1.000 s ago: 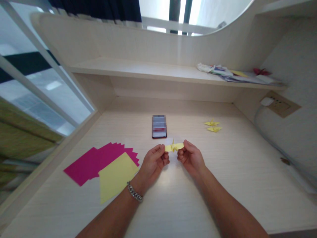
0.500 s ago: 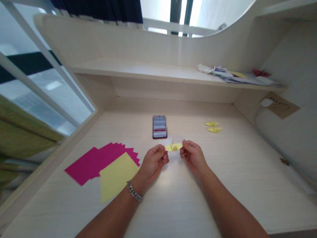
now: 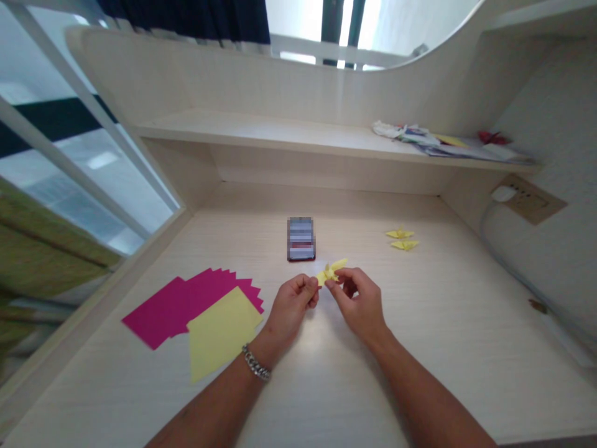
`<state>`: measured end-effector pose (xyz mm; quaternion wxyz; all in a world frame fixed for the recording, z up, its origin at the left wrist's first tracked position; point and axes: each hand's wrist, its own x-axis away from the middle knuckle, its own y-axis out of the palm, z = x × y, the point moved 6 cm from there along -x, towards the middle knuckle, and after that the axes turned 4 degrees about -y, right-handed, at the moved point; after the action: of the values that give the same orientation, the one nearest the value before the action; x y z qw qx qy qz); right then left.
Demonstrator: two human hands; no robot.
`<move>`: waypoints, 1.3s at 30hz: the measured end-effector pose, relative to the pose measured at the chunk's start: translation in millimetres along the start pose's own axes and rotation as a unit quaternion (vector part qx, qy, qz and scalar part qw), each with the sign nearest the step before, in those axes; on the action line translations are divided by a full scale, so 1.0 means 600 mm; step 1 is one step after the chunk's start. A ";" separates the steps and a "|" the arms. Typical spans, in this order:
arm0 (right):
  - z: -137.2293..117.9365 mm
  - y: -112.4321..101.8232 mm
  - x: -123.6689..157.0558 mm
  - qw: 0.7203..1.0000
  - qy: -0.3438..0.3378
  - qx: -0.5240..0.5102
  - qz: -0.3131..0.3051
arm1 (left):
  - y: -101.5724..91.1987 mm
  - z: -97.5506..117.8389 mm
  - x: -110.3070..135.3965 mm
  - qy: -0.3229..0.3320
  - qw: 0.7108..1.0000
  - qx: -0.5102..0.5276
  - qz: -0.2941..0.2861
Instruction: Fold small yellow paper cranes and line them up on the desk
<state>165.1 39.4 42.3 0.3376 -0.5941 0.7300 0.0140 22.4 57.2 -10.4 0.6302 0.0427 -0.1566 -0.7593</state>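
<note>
A small folded yellow paper crane (image 3: 330, 272) is held between my two hands, just in front of the phone. My left hand (image 3: 295, 302), with a chain bracelet on its wrist, pinches the crane's left end. My right hand (image 3: 358, 297) has its thumb and fingers closed on the crane's lower right part, and one yellow wing sticks up above these fingers. Part of the paper is hidden by the fingertips. Two finished-looking yellow cranes (image 3: 405, 245) lie one behind the other on the desk to the right.
Fanned magenta paper sheets (image 3: 191, 302) lie at left, partly under yellow sheets (image 3: 219, 339) beside my left forearm. A phone (image 3: 301, 239) lies behind my hands. Papers (image 3: 433, 142) sit on the shelf (image 3: 280, 134). A cable (image 3: 497, 242) runs down the right wall from a socket (image 3: 532, 199).
My right hand has shifted from the crane's right tip inward to its body, closer to my left hand. The right wing now points up and right. My left hand keeps its pinch.
</note>
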 end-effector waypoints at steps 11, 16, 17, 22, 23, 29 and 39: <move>0.010 -0.019 -0.001 0.997 0.057 0.015 0.053 | -0.005 -0.008 -0.004 0.022 0.998 -0.049 0.024; 0.029 -0.033 -0.005 0.990 0.103 0.010 0.091 | -0.004 0.002 0.000 0.021 0.998 -0.044 0.039; 0.034 -0.038 -0.008 0.989 0.110 0.012 0.101 | -0.003 0.006 0.001 0.021 0.998 -0.053 0.040; 0.069 -0.079 -0.026 0.981 0.124 0.047 0.142 | 0.008 0.016 0.009 0.004 0.979 -0.202 0.013; 0.081 -0.092 -0.029 0.977 0.134 0.055 0.154 | 0.015 0.017 0.013 0.011 0.973 -0.232 -0.008; 0.168 -0.199 -0.026 0.945 0.206 0.159 0.196 | 0.050 0.015 0.035 0.043 0.918 -0.375 -0.124; 0.261 -0.277 -0.034 0.897 0.296 0.268 0.191 | 0.048 0.011 0.026 0.042 0.893 -0.429 -0.128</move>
<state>386.6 74.2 -5.1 0.2433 -0.3066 0.8719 -0.2943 44.7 38.7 6.4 0.4903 -0.1803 0.2174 -0.8245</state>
